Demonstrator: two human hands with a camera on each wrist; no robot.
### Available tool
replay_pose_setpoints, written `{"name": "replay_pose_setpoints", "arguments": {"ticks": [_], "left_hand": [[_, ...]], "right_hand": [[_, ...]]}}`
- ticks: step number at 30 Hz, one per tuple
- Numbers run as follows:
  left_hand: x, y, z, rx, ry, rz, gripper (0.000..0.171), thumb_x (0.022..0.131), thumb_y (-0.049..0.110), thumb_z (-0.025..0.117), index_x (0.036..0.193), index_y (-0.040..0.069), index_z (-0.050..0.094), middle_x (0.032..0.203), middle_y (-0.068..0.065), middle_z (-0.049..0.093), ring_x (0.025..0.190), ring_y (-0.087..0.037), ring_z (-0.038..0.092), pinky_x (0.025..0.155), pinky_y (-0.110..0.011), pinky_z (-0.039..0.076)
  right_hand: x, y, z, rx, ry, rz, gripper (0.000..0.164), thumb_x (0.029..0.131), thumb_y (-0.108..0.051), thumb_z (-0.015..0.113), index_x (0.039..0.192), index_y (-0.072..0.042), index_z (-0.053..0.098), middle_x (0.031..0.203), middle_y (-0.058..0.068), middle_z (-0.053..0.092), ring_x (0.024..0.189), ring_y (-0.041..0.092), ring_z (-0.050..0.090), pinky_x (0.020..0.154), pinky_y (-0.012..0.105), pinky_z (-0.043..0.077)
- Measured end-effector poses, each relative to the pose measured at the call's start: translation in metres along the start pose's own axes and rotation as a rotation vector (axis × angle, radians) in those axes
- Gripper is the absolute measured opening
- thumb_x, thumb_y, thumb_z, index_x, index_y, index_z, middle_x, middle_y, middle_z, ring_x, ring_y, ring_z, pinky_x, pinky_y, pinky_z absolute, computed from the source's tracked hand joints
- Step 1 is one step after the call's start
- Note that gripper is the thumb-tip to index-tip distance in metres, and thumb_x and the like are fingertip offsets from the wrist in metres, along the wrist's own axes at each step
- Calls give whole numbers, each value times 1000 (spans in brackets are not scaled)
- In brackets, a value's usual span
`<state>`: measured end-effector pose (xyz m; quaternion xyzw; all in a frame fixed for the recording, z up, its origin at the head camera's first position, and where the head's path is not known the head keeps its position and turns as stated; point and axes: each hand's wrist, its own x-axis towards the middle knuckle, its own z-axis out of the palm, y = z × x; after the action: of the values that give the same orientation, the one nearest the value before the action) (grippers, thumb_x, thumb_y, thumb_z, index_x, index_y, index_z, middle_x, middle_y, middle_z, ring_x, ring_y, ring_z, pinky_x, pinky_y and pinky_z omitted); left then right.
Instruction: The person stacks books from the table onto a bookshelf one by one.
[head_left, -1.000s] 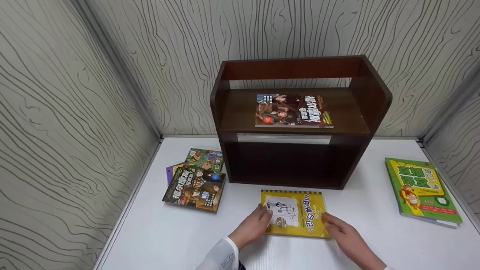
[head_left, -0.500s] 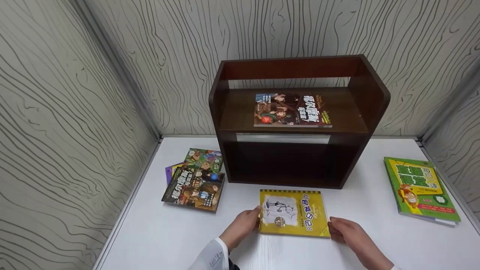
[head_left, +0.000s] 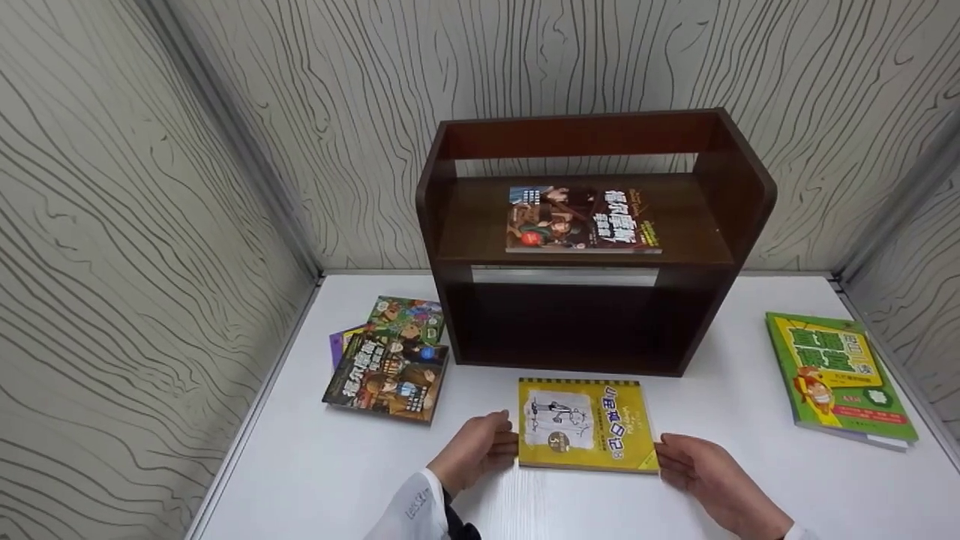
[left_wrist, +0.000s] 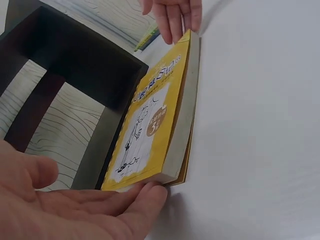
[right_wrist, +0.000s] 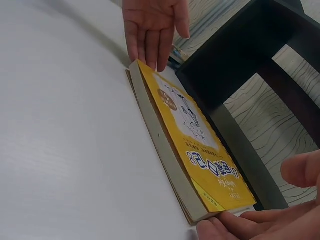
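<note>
A yellow paperback book [head_left: 589,425] with a cartoon drawing lies flat on the white table, in front of a dark brown bookshelf [head_left: 712,315]. At the book's left end is my left hand [head_left: 474,451], its fingertips against the short edge. My right hand [head_left: 709,474] has its fingertips at the opposite short edge. Both wrist views show the fingers extended along the book's ends [left_wrist: 150,120], with the left thumb [left_wrist: 42,171] and right thumb [right_wrist: 300,170] raised away from the cover.
One dark-covered comic book [head_left: 585,221] lies flat on the upper shelf. Left of the bookshelf is an overlapping pile of books, a dark one [head_left: 390,379] on top. A green book [head_left: 844,379] lies at the right, over another. Patterned walls [head_left: 360,135] enclose the table.
My left hand has slid left off the cover to the book's left edge, and its thumb has lifted. My right thumb has come off the cover too. The book has barely moved.
</note>
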<state>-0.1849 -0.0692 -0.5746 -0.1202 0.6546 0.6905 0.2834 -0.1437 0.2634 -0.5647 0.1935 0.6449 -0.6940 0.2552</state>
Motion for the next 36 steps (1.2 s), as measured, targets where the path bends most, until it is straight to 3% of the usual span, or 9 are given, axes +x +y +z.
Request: {"name": "replay_pose_setpoints", "arguments": {"ticks": [9, 17, 20, 24, 26, 31, 36], "left_hand": [[3, -3, -2, -124, -23, -16, 48, 91, 20, 49, 122, -16, 42, 107, -24, 54, 100, -32, 55, 90, -45, 43], [8, -9, 0, -307, -70, -42, 32, 91, 10, 44, 115, -10, 49, 107, -22, 58, 91, -26, 60, 83, -36, 49], [11, -9, 2, -235, -51, 3, 29, 87, 6, 48, 111, -10, 55, 101, -19, 62, 80, -21, 59, 70, -29, 50], [14, -10, 5, -117, -24, 45, 25, 82, 2, 53, 103, -6, 64, 92, -13, 66, 65, -15, 52, 56, -23, 42], [15, -10, 7, -108, -31, 59, 26, 83, 1, 53, 105, -6, 64, 93, -13, 66, 67, -15, 55, 58, -24, 45], [16, -10, 11, -214, -64, 79, 38, 82, -8, 48, 120, -10, 53, 102, -18, 63, 89, -24, 62, 78, -35, 51], [18, -14, 11, -262, -61, 78, 46, 80, -9, 50, 126, -9, 46, 103, -18, 62, 91, -26, 62, 78, -35, 51]], "right_hand": [[-2, -1, 1, 138, -9, -3, 64, 98, -29, 36, 139, 12, 10, 138, 36, 21, 126, 45, 26, 98, 48, 35], [5, 7, 4, 211, 24, -39, 56, 97, -15, 33, 141, 8, 6, 137, 34, 23, 126, 41, 30, 96, 45, 38], [8, 9, 5, 238, 46, -55, 56, 96, -9, 38, 141, 8, 9, 136, 31, 24, 124, 38, 34, 95, 43, 40], [12, 11, 6, 215, 51, -71, 55, 94, -6, 42, 139, 11, 16, 136, 30, 26, 124, 36, 35, 94, 43, 41], [15, 12, 7, 210, 43, -71, 54, 93, -5, 44, 138, 12, 19, 137, 31, 26, 123, 36, 36, 93, 43, 41], [19, 14, 11, 285, 14, -63, 56, 91, -1, 46, 139, 9, 18, 137, 31, 27, 117, 35, 45, 90, 43, 44], [22, 16, 14, 329, -3, -65, 58, 91, 0, 44, 141, 6, 16, 137, 30, 28, 113, 33, 49, 90, 43, 44]]}}
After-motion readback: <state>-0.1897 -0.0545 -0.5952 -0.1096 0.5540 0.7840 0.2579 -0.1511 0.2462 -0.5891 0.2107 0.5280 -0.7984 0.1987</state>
